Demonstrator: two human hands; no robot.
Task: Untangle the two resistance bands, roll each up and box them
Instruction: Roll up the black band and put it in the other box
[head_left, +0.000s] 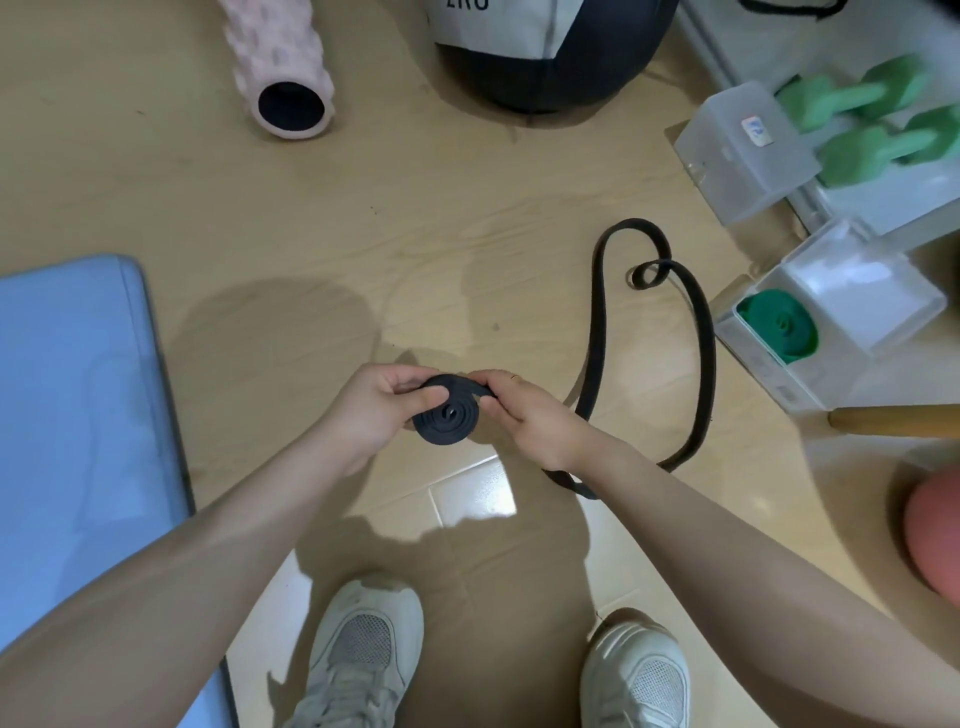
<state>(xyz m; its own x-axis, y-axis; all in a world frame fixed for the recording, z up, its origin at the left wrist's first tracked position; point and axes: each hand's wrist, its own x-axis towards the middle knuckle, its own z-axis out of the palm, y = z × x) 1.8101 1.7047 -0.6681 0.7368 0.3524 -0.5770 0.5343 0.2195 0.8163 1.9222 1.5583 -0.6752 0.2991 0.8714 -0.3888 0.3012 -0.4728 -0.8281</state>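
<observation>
A black resistance band (451, 413) is partly wound into a flat coil held between both hands at the centre. My left hand (374, 410) grips the coil's left side. My right hand (535, 421) pinches its right side. The band's loose length (704, 332) runs under my right wrist and loops across the floor to the right. A green band (779, 325), rolled up, sits inside an open clear plastic box (841, 306) at the right.
A second clear box (743, 150) stands at the upper right beside green dumbbells (862, 124). A pink foam roller (280, 67) and a dark ball (545, 52) lie at the back. A blue mat (78, 415) covers the left. A wooden stick (893, 421) and pink ball (935, 530) are at right.
</observation>
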